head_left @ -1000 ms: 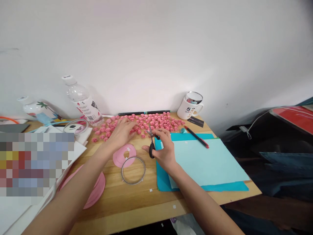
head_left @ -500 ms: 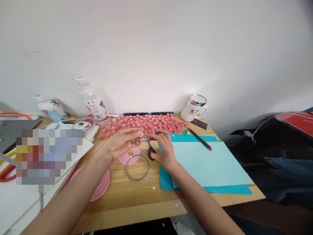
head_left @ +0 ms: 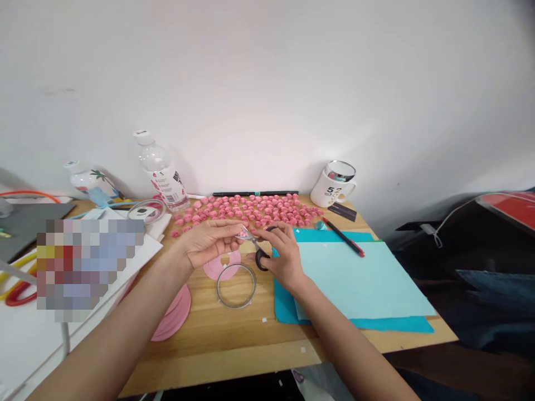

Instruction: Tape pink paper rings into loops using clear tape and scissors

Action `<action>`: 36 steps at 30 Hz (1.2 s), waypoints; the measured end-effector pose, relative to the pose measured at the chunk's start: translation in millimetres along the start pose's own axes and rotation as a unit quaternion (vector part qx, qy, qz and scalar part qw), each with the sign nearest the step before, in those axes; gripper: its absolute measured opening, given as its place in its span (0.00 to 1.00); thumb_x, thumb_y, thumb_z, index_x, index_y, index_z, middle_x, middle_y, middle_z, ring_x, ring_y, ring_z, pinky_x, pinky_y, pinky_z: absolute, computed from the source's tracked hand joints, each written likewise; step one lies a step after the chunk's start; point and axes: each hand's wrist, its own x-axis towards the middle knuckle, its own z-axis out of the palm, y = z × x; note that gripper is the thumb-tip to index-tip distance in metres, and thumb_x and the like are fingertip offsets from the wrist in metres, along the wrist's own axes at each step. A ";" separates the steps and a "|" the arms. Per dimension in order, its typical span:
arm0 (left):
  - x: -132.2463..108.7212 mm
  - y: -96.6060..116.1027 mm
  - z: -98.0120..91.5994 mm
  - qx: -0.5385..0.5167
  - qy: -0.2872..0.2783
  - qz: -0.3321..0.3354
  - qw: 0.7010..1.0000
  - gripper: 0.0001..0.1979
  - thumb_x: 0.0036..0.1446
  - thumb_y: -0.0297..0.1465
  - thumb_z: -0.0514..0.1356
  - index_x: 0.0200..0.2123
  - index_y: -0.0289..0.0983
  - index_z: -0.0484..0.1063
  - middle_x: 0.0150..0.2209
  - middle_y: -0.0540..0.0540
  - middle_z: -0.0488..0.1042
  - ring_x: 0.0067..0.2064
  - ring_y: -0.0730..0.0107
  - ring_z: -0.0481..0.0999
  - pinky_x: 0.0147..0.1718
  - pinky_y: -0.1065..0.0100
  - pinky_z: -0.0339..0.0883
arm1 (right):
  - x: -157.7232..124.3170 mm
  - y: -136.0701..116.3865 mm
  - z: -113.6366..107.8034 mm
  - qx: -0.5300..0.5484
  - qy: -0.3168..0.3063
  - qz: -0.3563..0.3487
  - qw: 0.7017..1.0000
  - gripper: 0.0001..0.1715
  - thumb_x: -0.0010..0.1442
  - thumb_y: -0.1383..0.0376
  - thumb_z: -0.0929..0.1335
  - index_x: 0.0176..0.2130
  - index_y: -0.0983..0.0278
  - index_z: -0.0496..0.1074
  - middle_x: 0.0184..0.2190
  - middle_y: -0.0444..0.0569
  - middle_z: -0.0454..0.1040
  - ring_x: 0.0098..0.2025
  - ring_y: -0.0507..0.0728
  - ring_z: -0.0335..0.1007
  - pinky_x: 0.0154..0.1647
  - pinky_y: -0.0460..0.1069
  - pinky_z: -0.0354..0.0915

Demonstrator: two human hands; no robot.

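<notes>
My left hand [head_left: 211,240] is closed in a pinch on a small pink paper piece [head_left: 243,234], mostly hidden by the fingertips and the blades. In my right hand [head_left: 287,255] is a pair of scissors [head_left: 262,259] with black handles, its blades pointing left at the pink piece. Below the hands, a roll of clear tape [head_left: 236,285] lies flat, overlapping the edge of a pink paper disc [head_left: 225,264] with a hole in its middle. Many small rolled pink paper roses [head_left: 251,207] are spread behind the hands.
Light blue paper sheets [head_left: 363,278] lie at right, with a red-black pen [head_left: 343,236] on them. A white mug [head_left: 330,189] and a plastic bottle [head_left: 163,175] stand by the wall. Pink discs [head_left: 175,314] are stacked beside my left forearm. White scraps [head_left: 264,320] dot the wooden table.
The view has shifted slightly left. My left hand keeps its pinch, and the scissors stay in my right hand at the pink piece, with only a slight shift of the blades.
</notes>
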 end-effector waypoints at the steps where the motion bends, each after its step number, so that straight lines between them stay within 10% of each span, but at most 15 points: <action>1: 0.0 0.2 -0.1 0.002 -0.003 0.000 1.000 0.04 0.47 0.20 0.63 0.29 0.31 0.77 0.27 0.45 0.76 0.27 0.77 0.71 0.26 0.74 0.67 | -0.2 0.7 0.2 0.000 0.003 -0.002 1.000 0.20 0.49 0.65 0.71 0.44 0.59 0.72 0.29 0.47 0.73 0.40 0.60 0.62 0.42 0.56 0.63; 17: -1.7 2.6 -1.6 0.003 0.010 -0.007 1.000 0.02 0.44 0.20 0.65 0.25 0.30 0.77 0.25 0.45 0.75 0.27 0.78 0.71 0.25 0.77 0.66 | -6.1 9.4 4.1 0.001 0.015 -0.030 0.999 0.10 0.51 0.70 0.70 0.36 0.59 0.73 0.20 0.43 0.71 0.30 0.56 0.62 0.35 0.52 0.65; 29: 2.9 1.4 -1.2 0.074 0.038 0.039 0.996 0.05 0.41 0.25 0.67 0.26 0.30 0.76 0.24 0.47 0.74 0.26 0.77 0.69 0.26 0.74 0.63 | 2.1 -5.4 -4.3 0.010 0.036 0.010 0.999 0.19 0.48 0.63 0.72 0.40 0.61 0.65 0.34 0.49 0.70 0.45 0.62 0.60 0.46 0.58 0.62; 32: 19.6 -3.0 -5.4 0.243 0.115 0.142 0.952 0.08 0.41 0.28 0.66 0.29 0.31 0.76 0.28 0.45 0.76 0.27 0.73 0.70 0.28 0.70 0.63 | 1.2 -1.8 -3.2 0.010 0.101 0.047 0.994 0.18 0.49 0.62 0.71 0.40 0.61 0.65 0.35 0.51 0.69 0.45 0.62 0.60 0.42 0.57 0.63; 36: 48.3 -9.3 -9.7 0.522 0.163 0.273 0.791 0.07 0.44 0.27 0.62 0.30 0.34 0.75 0.32 0.44 0.76 0.34 0.65 0.72 0.36 0.65 0.63 | 0.8 2.0 -1.2 0.022 0.141 0.080 0.987 0.18 0.50 0.62 0.71 0.42 0.61 0.65 0.37 0.52 0.68 0.44 0.61 0.61 0.38 0.56 0.64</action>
